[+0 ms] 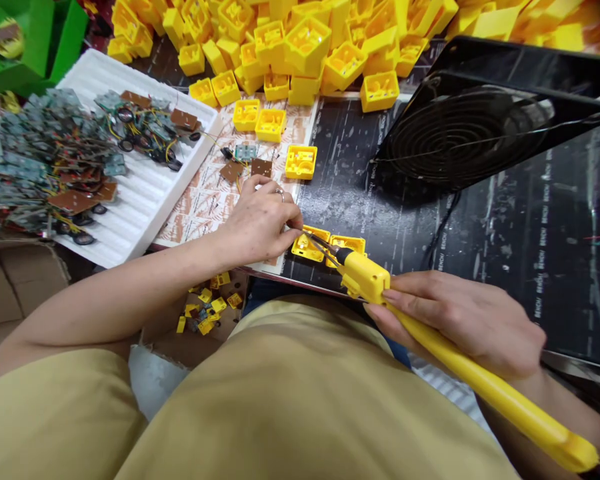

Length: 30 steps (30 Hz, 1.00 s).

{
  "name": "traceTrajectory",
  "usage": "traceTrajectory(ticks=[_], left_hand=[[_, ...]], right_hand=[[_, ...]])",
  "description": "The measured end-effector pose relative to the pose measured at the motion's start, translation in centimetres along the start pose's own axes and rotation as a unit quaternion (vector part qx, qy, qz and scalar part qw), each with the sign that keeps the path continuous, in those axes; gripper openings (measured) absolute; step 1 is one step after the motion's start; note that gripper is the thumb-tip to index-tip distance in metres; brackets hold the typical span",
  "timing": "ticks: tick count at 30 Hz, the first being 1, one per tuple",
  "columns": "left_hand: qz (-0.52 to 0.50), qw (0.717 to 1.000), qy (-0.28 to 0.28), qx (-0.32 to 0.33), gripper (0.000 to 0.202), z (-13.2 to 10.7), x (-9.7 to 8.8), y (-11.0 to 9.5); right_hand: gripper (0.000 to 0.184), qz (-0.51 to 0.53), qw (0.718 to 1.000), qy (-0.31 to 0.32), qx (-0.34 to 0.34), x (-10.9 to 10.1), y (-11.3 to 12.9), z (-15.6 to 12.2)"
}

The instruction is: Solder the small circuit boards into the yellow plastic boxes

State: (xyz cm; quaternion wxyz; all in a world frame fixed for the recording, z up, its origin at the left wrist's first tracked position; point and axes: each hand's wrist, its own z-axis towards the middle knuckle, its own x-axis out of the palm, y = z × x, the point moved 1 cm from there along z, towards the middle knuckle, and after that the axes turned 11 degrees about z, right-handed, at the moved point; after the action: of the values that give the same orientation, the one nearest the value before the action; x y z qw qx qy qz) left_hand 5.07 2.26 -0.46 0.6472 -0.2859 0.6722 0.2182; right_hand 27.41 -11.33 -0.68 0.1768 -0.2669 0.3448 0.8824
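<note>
Right hand (473,320) wrapped round yellow soldering gun (445,350), centre to lower right, probably light, stiff, hot-tipped, best held by the handle; left hand (263,217), fingertips bunched, can't tell on what, by small yellow box (307,251), centre, likely light, rigid, grip by walls.

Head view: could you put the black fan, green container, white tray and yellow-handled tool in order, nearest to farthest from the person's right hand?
From the right hand:
1. Yellow-handled tool, held in it.
2. Black fan, beyond the hand.
3. White tray, over on the left.
4. Green container, upper-left corner.
</note>
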Motion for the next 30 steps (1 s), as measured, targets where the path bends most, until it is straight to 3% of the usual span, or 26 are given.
traceTrajectory(ticks=[2, 8, 16, 20, 26, 30], left_hand=[[0.011, 1.000, 0.001, 0.010, 0.021, 0.1, -0.2, -0.1], [0.019, 1.000, 0.018, 0.004, 0.019, 0.3, -0.2, -0.1], [-0.045, 0.999, 0.023, -0.013, 0.019, -0.3, -0.3, 0.5], [-0.111, 0.994, -0.007, -0.018, 0.022, -1.0, 0.2, 1.5], [-0.095, 0.994, -0.056, 0.010, 0.021, -1.7, 0.6, 1.0], [-0.058, 0.997, -0.028, 0.030, 0.022, -2.2, 0.3, 0.4]], right_hand=[[0.023, 0.001, 1.000, 0.015, -0.005, -0.3, 0.1, 0.0], [0.006, -0.016, 0.996, 0.005, 0.086, -1.9, 0.1, -1.4], [0.003, 0.029, 0.991, -0.032, 0.127, -1.5, 0.0, -1.5], [0.022, 0.002, 0.993, -0.043, 0.110, -1.2, -0.8, -2.0], [0.032, -0.035, 0.994, -0.036, 0.102, -1.1, -1.0, -2.4], [0.039, 0.039, 0.997, 0.014, 0.067, -1.6, -0.7, -2.0]])
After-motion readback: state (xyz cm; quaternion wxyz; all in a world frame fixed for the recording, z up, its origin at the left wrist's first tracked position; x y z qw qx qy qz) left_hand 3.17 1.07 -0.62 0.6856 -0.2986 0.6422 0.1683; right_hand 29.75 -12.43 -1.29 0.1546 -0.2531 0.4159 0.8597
